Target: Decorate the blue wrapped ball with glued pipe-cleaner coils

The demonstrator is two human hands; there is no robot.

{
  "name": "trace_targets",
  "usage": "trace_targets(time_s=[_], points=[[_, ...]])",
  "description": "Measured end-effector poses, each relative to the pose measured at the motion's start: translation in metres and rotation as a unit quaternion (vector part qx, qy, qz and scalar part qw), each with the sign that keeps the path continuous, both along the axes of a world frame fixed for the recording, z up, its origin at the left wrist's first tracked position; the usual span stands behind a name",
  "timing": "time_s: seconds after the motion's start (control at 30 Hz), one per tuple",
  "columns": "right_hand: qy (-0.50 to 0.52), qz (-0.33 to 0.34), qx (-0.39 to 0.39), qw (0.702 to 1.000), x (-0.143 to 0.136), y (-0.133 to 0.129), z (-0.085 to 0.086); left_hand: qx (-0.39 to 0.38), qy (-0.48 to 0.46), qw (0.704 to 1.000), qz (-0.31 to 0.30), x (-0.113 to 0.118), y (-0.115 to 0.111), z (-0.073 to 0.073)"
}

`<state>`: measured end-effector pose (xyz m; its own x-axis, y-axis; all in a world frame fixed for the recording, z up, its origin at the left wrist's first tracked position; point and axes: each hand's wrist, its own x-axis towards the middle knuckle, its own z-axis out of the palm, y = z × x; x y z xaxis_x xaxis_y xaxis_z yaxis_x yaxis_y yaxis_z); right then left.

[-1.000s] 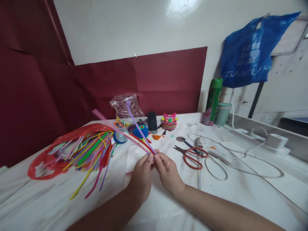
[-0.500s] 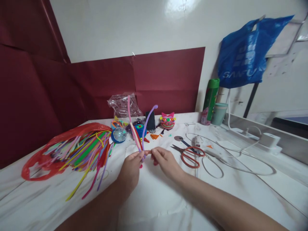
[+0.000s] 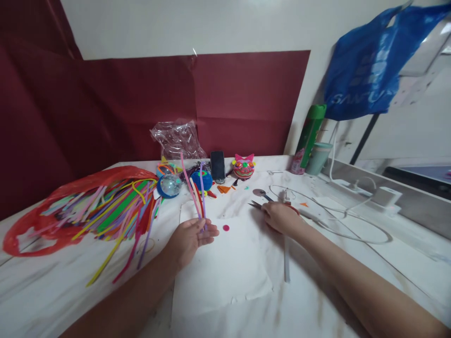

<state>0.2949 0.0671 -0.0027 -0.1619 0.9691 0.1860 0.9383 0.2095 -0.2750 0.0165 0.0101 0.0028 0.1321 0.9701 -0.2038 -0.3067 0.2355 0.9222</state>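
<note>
Several fuzzy craft stems (image 3: 202,190) in pink, purple, white and red stand upright in my left hand (image 3: 193,237), pinched at their lower ends by the thumb, with the other fingers stretched out. Over on the right, my right hand (image 3: 281,217) is closed on the scissors (image 3: 257,205); the blades point left and the hand covers most of the handles. A pink round piece (image 3: 226,228) lies on the white sheet (image 3: 225,277) between my hands.
Loose stems (image 3: 116,211) spill from a red bag (image 3: 21,239) at left. A blue-rimmed ball (image 3: 169,185), a phone (image 3: 217,165) and a decorated lion-like head (image 3: 244,167) stand behind. Cables (image 3: 373,237), a green can (image 3: 308,139) and a cup (image 3: 319,158) are at right.
My right hand has left the stems and moved right onto the scissors. My left hand has turned, its fingers now spread below the stems. The camera view has shifted, and the pink piece shows fully.
</note>
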Motion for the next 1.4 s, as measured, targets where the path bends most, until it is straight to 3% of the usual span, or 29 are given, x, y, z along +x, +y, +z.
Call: trace_targets(time_s=[0.1,0.17,0.3,0.43,0.6,0.93,1.4], points=[[0.051,0.039,-0.005,0.998,-0.019,-0.007,0.007,-0.013,0.029,0.999,0.012,0.001,-0.003,-0.003],[0.175,0.094,-0.043,0.979,-0.039,-0.015,0.011,-0.008,0.041,0.999,0.000,0.001,-0.004,-0.006],[0.434,0.170,-0.178,0.866,-0.085,-0.032,0.010,0.008,0.064,0.996,-0.061,0.005,-0.008,-0.013],[0.549,0.172,-0.234,0.784,-0.116,-0.037,-0.001,-0.006,0.083,0.991,-0.101,0.012,-0.014,-0.011],[0.631,0.167,-0.270,0.708,-0.119,-0.037,-0.014,-0.040,0.076,0.990,-0.109,0.014,-0.015,-0.009],[0.670,0.194,-0.274,0.662,-0.121,-0.040,-0.021,-0.041,0.053,0.991,-0.117,0.010,-0.013,-0.012],[0.679,0.184,-0.272,0.657,-0.120,-0.040,-0.021,-0.034,0.071,0.989,-0.124,0.009,-0.014,-0.013]])
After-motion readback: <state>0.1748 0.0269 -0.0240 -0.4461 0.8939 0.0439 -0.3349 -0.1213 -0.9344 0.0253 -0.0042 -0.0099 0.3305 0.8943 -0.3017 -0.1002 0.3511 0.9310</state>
